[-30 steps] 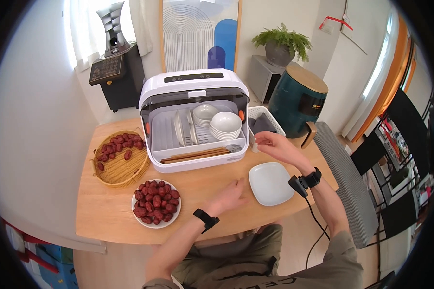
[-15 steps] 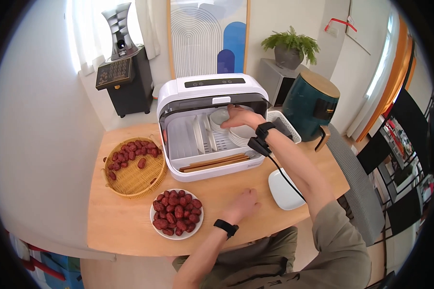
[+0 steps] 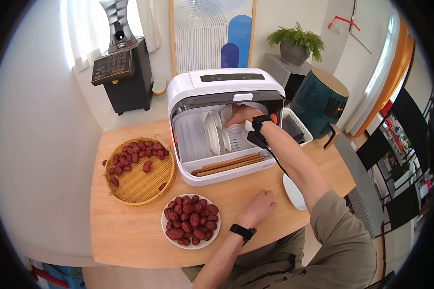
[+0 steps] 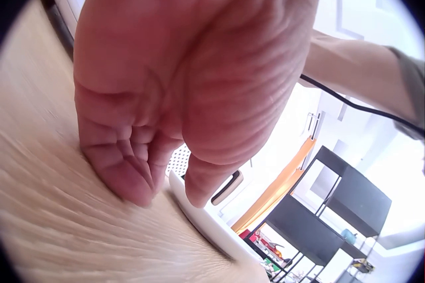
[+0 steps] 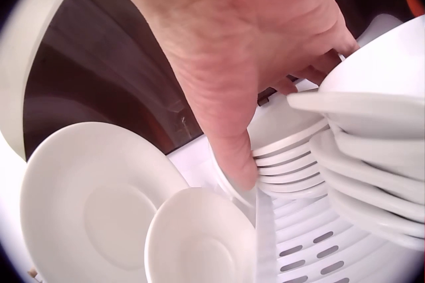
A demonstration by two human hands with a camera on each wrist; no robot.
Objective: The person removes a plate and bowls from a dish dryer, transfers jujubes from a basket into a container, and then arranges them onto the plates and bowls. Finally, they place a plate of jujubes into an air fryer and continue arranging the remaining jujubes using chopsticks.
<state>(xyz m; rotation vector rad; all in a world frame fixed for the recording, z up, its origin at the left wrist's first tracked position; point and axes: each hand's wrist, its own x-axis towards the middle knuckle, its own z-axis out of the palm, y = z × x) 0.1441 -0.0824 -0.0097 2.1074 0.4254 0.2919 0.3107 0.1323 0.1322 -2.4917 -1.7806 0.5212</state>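
Note:
My right hand reaches into an open white dish cabinet. In the right wrist view its thumb presses the near side of a stack of small white bowls, with the fingers bent round the far side, partly hidden. Upright white plates stand left of that hand, and a second stack of white bowls is at its right. On the wooden table my left hand rests with loosely curled fingers and nothing in it. A white square plate lies to its right, partly covered by the right arm.
A white plate heaped with red dates and a wicker basket with more dates sit on the left. Chopsticks lie in the cabinet's front tray. At the right are a perforated white basket and a green air fryer.
My right hand has gone from beside the cabinet into it, to the small bowls at the back. The left hand stays on the table while the head view shifts.

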